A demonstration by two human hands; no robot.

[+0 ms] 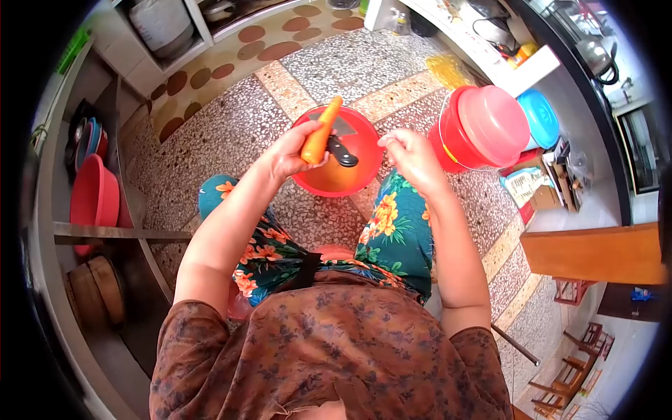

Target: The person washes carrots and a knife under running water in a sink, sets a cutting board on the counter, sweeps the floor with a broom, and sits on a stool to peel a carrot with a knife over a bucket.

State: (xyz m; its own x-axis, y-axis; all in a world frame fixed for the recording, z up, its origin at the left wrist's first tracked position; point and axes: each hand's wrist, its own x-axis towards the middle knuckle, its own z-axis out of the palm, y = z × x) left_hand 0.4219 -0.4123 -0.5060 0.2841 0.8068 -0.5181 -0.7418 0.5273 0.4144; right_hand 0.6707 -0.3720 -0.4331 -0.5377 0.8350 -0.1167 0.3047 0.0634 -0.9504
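My left hand is wrapped round an orange carrot, which it holds tilted above a red basin on the floor between my knees. Just right of the carrot is a knife with a black handle; its broad blade is partly hidden behind the carrot. Whether the knife rests in the basin or touches my left fingers, I cannot tell. Something yellowish-orange shows in the bottom of the basin. To the right of the basin, my right hand is raised with fingers curled together, and anything in them is too small to make out.
A red bucket with a pink basin stands at the right, beside a blue basin and cardboard boxes. Left, a shelf holds a red tub. A yellow bundle lies near the counter.
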